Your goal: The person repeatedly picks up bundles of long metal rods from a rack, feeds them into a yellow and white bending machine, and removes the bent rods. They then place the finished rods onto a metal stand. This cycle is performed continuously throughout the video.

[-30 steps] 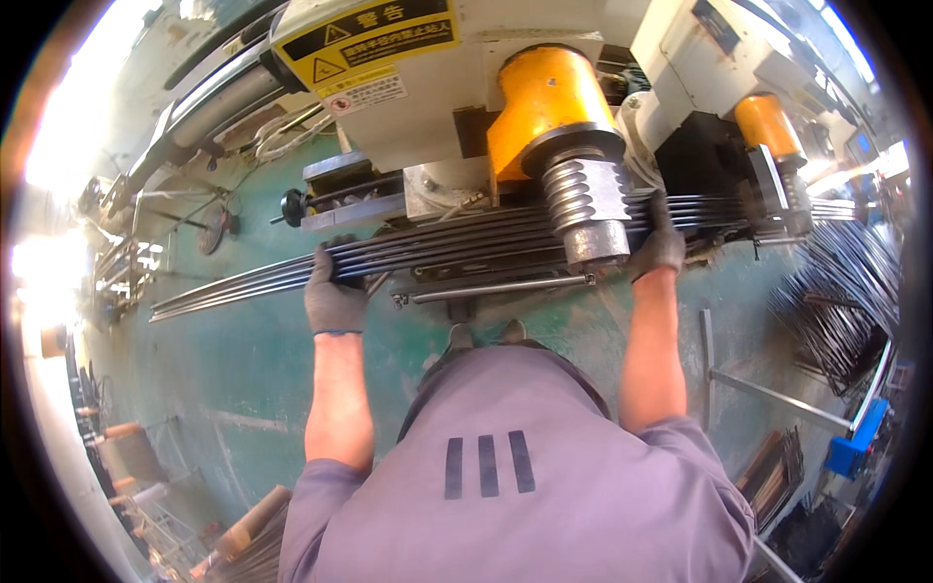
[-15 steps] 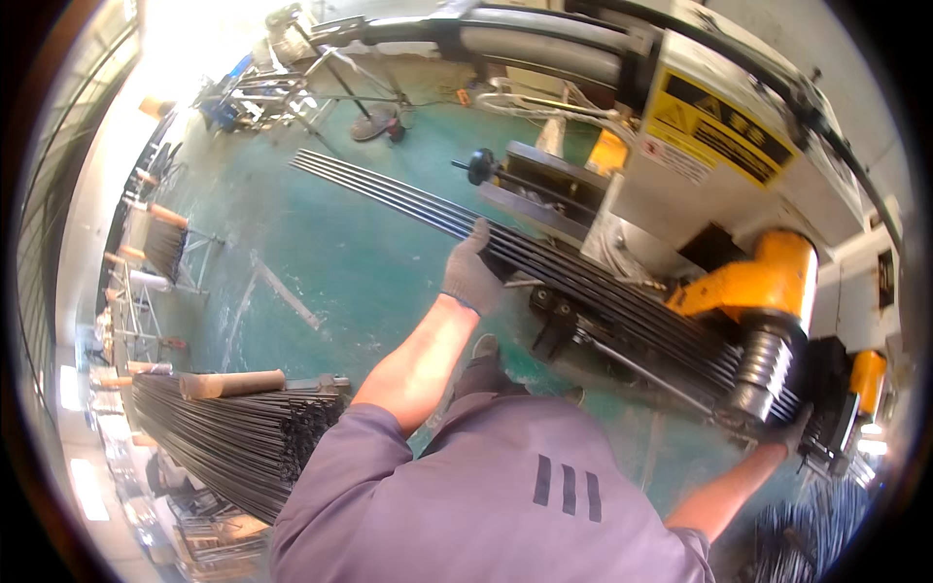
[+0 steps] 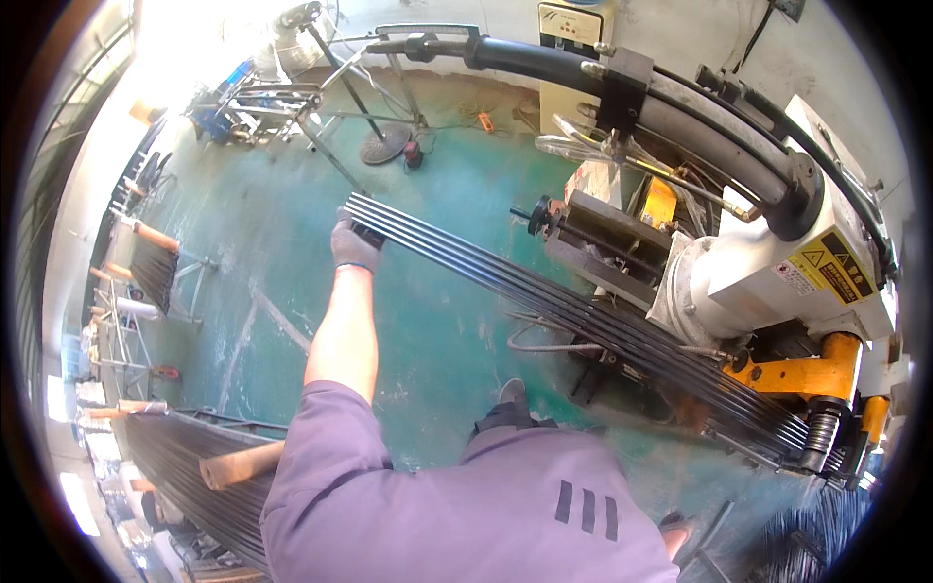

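Our gloved left hand [image 3: 354, 244] grips the bundle of long dark steel rods [image 3: 544, 301]; can't tell about our right hand, it's hidden.

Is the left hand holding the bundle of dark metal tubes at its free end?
Yes, the gloved left hand grips the bundle of dark tubes right at its free end, away from the bending machine.

Green floor [image 3: 437, 330], fan stand [image 3: 386, 148], stacked dark rods on rack [image 3: 185, 466] (lower left), warning label [image 3: 831, 264]
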Tool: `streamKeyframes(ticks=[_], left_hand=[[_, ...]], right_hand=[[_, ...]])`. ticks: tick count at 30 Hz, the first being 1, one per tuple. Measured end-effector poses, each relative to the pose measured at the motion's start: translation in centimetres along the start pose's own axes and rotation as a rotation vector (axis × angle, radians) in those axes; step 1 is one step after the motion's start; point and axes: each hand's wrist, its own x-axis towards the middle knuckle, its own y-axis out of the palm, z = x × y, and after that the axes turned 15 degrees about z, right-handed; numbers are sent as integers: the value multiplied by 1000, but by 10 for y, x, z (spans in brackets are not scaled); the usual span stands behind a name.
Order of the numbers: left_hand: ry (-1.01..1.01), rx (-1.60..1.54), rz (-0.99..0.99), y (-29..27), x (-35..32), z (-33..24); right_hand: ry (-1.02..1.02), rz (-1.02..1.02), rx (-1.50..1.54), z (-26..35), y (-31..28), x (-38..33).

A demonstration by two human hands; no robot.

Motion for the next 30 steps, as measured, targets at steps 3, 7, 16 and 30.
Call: streamKeyframes(ticks=[3,7,16,30], left_hand=[[-82,90,97,-24,32,-25],[-109,163,232,-20,37,-28],[-226,69,300,-24,36,-39],[-500,78,-162,-29,-132,116]], right_hand=[[-65,-142,22,-58,-34,-20],[-10,-104,-39,-66,-22,-37],[-74,106,-26,-46,18,-26],[-125,344,-280,-10,43,-54]])
